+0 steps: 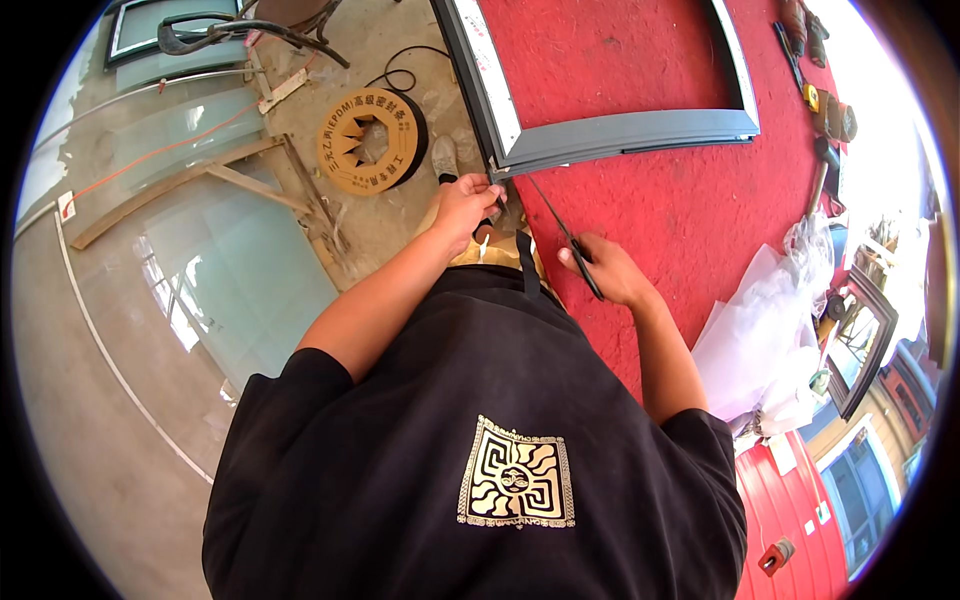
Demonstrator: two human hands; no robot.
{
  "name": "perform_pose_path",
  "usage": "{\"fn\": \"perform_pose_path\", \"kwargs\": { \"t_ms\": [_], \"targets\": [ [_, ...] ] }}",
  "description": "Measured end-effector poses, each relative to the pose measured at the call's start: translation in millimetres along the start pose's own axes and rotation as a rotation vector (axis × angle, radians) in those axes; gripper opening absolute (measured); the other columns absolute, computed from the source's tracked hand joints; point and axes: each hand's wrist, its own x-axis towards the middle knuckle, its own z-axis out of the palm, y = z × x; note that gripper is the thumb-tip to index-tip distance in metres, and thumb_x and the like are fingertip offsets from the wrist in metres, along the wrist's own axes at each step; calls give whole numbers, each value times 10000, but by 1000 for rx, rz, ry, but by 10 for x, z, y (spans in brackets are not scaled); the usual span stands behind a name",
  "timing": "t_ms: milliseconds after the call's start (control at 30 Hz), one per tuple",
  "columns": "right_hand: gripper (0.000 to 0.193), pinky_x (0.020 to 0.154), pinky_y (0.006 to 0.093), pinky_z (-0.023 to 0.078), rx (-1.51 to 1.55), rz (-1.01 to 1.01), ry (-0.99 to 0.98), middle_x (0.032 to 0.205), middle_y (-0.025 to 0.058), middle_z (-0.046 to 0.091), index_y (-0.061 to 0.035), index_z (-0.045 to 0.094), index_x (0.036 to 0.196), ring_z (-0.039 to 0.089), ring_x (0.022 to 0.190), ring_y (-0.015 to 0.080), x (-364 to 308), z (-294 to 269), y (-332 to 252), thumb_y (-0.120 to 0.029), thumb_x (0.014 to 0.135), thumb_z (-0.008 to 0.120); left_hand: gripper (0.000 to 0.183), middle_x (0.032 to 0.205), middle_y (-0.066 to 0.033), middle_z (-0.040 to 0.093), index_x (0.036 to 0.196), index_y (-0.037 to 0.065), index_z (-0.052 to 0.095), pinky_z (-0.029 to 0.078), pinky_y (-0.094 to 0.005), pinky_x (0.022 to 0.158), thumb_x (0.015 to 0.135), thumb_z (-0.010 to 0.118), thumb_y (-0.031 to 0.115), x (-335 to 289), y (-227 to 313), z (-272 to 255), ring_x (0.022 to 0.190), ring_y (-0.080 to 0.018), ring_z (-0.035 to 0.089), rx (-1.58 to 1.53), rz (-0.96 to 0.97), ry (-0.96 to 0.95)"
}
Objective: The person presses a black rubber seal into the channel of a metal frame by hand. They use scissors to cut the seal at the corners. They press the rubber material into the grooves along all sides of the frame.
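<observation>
A grey metal window frame (pixel 620 135) lies on a red-covered table (pixel 680 220). My left hand (pixel 466 200) pinches the near left corner of the frame, fingers closed on a black rubber strip (pixel 548 207) there. From that corner the strip runs toward my right hand (pixel 612 272), which grips it on the red surface a short way from the frame.
A cardboard reel of black strip (pixel 372 140) lies on the concrete floor to the left, beside wooden battens and glass panes (pixel 230 260). Crumpled clear plastic (pixel 770 330) hangs at the table's right edge. Hand tools (pixel 830 110) lie along the far right.
</observation>
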Motion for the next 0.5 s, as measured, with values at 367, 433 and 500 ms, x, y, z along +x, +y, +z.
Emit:
{"fn": "perform_pose_path", "kwargs": {
  "t_ms": [367, 433, 500],
  "targets": [
    [646, 799, 570, 529, -296, -100, 55, 892, 261, 715, -2, 724, 989, 700, 917, 501, 243, 60, -38, -647, 1015, 697, 227, 1199, -74, 763, 1328, 51, 610, 602, -326, 931, 1110, 668, 60, -28, 14, -48, 1087, -178, 754, -47, -23, -22],
    [639, 822, 584, 539, -347, -106, 38, 909, 262, 727, -10, 730, 992, 708, 944, 506, 271, 29, -57, -648, 1001, 712, 230, 1221, -90, 766, 1324, 25, 618, 597, -324, 911, 1103, 677, 46, -22, 1, -47, 1090, -187, 759, -68, -16, -13],
    [638, 821, 584, 539, -351, -104, 36, 907, 263, 727, -10, 732, 994, 710, 940, 506, 301, 14, -54, -648, 999, 717, 238, 1224, -85, 759, 1327, 23, 613, 591, -327, 919, 1100, 681, 43, -19, -8, -48, 1103, -189, 757, -63, -11, -15]
  ]
}}
